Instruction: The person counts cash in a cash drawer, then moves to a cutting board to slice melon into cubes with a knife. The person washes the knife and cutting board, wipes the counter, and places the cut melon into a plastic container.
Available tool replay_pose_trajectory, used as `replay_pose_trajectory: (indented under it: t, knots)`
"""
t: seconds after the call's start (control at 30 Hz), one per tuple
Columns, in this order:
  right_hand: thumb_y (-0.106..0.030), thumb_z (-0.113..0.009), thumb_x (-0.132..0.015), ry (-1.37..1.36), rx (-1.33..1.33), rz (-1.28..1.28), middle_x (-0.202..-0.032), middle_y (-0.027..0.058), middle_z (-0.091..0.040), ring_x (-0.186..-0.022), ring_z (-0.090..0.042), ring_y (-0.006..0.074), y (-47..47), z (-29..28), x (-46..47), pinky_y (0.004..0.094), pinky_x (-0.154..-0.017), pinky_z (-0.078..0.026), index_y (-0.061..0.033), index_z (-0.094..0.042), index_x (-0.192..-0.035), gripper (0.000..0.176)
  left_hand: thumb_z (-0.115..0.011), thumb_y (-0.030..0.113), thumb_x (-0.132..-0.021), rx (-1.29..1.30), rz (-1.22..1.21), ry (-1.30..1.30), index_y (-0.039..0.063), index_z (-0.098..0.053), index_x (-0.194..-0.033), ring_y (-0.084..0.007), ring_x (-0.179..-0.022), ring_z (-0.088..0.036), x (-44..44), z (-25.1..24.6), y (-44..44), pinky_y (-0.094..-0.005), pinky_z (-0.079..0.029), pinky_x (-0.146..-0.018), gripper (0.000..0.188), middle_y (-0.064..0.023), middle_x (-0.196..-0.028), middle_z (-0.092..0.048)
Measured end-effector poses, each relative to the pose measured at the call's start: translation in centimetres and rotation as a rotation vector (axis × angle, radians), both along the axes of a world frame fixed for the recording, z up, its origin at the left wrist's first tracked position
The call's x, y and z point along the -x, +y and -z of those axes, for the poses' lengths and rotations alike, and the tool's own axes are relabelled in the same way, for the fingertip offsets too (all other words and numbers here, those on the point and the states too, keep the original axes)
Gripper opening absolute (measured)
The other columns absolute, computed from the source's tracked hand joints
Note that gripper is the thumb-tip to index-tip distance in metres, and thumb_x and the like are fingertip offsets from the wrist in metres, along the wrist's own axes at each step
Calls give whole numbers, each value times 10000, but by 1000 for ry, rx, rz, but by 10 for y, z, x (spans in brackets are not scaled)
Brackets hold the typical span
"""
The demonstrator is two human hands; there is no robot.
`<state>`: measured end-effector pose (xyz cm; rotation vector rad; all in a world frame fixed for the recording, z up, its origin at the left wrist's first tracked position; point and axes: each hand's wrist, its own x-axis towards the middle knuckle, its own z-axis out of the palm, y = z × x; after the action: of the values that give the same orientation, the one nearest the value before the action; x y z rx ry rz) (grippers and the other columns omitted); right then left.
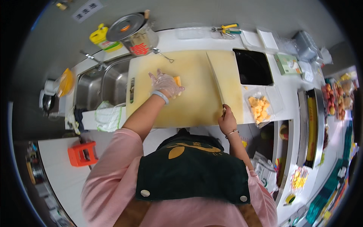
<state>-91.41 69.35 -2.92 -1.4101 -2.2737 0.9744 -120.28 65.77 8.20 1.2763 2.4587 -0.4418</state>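
My left hand (166,84), in a clear plastic glove, rests over a piece of orange fruit (177,81) on the cutting board (192,113). Its fingers are spread and partly cover the fruit, so whether they grip it is hidden. My bare right hand (227,120) is closed around the handle of a long-bladed knife (214,75). The blade points away from me across the right part of the board. Right of the board, a clear plastic box (272,98) with its lid up holds several orange fruit chunks (258,109).
A double sink (90,88) lies left of the board. Behind it stand a yellow jug (105,39) and a lidded pot (133,34). A metal tool (163,55) lies on the board's far edge. A square black opening (252,66) is at right, with a green box (287,64) beyond.
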Motion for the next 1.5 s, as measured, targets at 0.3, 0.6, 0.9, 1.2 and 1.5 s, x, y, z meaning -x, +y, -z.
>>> replay_pose_trajectory:
  t: [0.3, 0.6, 0.9, 1.2, 1.5]
  knots:
    - [-203, -538, -936, 429, 576, 291, -690, 64, -609, -479, -566, 123, -51, -30, 0, 264, -450, -459, -20, -486, -1113, 260, -552, 197, -826, -186, 470, -166, 81, -669, -974, -294, -950, -625, -1, 63, 26, -406, -476, -843, 222, -140, -970, -667]
    - [-206, -517, -945, 458, 595, 321, -683, 75, -590, -457, -548, 155, -41, -6, 26, 291, -434, -442, -35, -398, -883, 218, -664, 208, -789, -603, 736, -391, 105, -607, -1173, -322, -920, -588, -3, 92, 46, -419, -465, -828, 402, -152, -989, -645]
    - [-167, -484, -958, 649, 809, 354, -636, 28, -488, -422, -466, 114, -49, 0, 36, 263, -383, -384, -75, -365, -863, 178, -686, 264, -766, -485, 712, -232, 160, -623, -1183, -317, -929, -575, -12, 87, 46, -414, -460, -830, 435, -147, -1021, -617]
    - [-170, -486, -943, 737, 890, 288, -561, 34, -443, -389, -443, 127, -51, 17, 55, 290, -356, -369, -56, -381, -913, 157, -675, 241, -766, -578, 762, -237, 102, -636, -1143, -331, -885, -573, -14, 89, 46, -423, -458, -814, 404, -146, -962, -623]
    - [-168, -469, -942, 804, 976, 158, -580, 31, -450, -412, -450, 134, -26, 13, 44, 287, -395, -385, -54, -373, -881, 161, -678, 125, -786, -517, 411, -563, 28, -637, -1084, -268, -857, -623, -5, 84, 39, -355, -489, -786, 316, -145, -959, -645]
